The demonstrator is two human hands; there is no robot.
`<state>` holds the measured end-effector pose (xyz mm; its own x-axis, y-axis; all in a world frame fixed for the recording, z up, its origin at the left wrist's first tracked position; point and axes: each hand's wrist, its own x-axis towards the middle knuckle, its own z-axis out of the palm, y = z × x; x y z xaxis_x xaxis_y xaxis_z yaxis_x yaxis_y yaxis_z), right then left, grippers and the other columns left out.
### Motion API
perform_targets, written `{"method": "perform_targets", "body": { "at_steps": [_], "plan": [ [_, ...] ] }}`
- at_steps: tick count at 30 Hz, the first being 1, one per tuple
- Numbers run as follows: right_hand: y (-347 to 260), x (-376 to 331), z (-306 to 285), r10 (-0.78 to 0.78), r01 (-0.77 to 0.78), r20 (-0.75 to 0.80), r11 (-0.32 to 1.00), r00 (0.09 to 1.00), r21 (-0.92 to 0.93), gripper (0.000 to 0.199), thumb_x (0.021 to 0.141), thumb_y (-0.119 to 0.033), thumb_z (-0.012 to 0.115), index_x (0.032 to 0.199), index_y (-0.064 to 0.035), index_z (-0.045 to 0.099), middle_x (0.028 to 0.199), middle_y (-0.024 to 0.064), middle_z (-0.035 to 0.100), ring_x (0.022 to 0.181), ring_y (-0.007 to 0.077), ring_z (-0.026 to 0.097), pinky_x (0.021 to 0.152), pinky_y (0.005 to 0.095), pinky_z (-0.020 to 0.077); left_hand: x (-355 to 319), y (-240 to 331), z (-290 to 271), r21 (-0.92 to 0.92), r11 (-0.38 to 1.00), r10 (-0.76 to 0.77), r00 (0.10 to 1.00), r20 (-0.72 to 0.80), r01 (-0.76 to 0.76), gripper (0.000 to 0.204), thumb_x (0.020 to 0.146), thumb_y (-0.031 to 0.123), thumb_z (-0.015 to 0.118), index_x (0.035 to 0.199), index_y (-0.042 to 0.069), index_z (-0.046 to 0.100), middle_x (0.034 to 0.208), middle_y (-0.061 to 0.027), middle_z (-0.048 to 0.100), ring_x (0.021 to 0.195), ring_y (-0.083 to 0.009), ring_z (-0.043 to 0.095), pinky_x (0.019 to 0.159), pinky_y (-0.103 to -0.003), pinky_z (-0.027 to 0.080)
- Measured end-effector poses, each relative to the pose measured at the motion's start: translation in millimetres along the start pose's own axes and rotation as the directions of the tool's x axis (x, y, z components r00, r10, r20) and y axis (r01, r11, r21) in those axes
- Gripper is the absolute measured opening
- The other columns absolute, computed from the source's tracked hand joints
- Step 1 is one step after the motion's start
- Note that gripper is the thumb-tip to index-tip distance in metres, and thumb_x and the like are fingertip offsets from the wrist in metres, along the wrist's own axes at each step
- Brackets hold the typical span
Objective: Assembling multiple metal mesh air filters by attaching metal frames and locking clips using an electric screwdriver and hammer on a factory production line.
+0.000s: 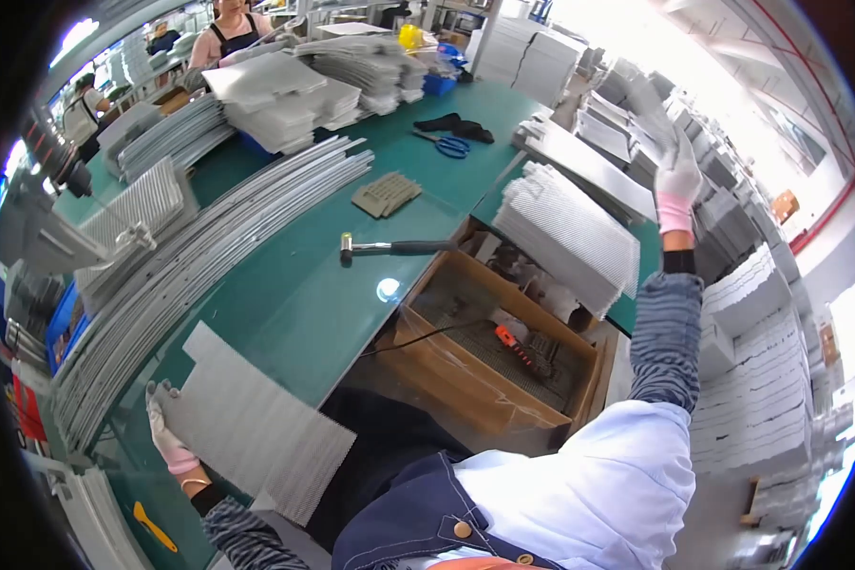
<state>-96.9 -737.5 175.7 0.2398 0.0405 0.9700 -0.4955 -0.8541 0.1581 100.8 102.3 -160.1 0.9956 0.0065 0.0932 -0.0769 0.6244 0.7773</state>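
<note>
My left hand (169, 432), in a white glove with grey fingertips and a pink cuff, grips the left edge of a grey ribbed metal panel (256, 418). The panel has a notched upper corner and extends from the green table's front edge toward my lap. My right hand (679, 185), gloved the same way, is raised far out to the right with its fingers stretched upward. A pale blurred streak lies beside those fingers; I cannot make out what it is. Below and left of that hand, a stack of white ribbed panels (570, 233) rests on the table.
On the green table (294, 309) lie a hammer (394, 247), brown cards (387, 195), blue scissors (446, 145), long metal strips (228, 233) and a yellow cutter (154, 527). A cardboard box (484, 380) stands in front of me. A co-worker (233, 33) stands behind stacked sheets (275, 95).
</note>
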Motion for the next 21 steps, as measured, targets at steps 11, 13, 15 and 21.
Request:
{"method": "perform_targets", "body": {
  "at_steps": [11,13,15,21],
  "plan": [
    [-483,-114,-107,-0.610,-0.908,0.683,-0.167,0.401,0.385,0.023,0.095,0.001,0.054,0.117,0.0026,0.056,0.092,0.0004,0.062,0.078,0.0046,0.052,0.072,0.0193,0.0448,-4,13,71,0.745,0.664,0.225,0.935,-0.274,0.058,0.072,0.102,0.054,0.031,0.139,-0.006,0.044,0.137,-0.0182,0.054,0.125,-0.0277,0.052,0.109,-0.030,0.038],
    [-548,-155,-113,-0.689,-0.948,0.651,-0.226,0.318,0.224,0.021,0.094,0.000,0.056,0.115,0.0032,0.058,0.092,-0.0004,0.061,0.081,0.0047,0.052,0.075,0.0193,0.0442,-8,16,22,0.274,0.959,0.119,0.980,-0.161,-0.072,0.079,0.098,0.065,0.032,0.130,-0.004,0.052,0.121,-0.0173,0.063,0.108,-0.0259,0.062,0.096,-0.033,0.050],
    [-560,-193,-99,-0.700,-0.976,0.681,-0.126,0.215,0.179,0.021,0.093,-0.001,0.058,0.114,0.0043,0.059,0.094,0.0007,0.062,0.083,0.0056,0.053,0.077,0.0200,0.0442,-15,18,46,-0.110,0.994,-0.008,0.994,-0.109,-0.004,0.061,0.100,0.051,0.040,0.127,-0.001,0.053,0.118,-0.0183,0.063,0.104,-0.0286,0.062,0.093,-0.037,0.051],
    [-567,-212,-94,-0.720,-0.988,0.677,-0.097,0.151,0.116,0.024,0.092,0.001,0.056,0.116,0.0051,0.058,0.100,0.0031,0.064,0.090,0.0079,0.056,0.082,0.0223,0.0443,-16,23,52,-0.323,0.947,0.000,1.000,0.015,0.005,0.058,0.102,0.050,0.037,0.125,0.000,0.054,0.110,-0.0184,0.065,0.098,-0.0290,0.064,0.087,-0.040,0.055]
  ]
}}
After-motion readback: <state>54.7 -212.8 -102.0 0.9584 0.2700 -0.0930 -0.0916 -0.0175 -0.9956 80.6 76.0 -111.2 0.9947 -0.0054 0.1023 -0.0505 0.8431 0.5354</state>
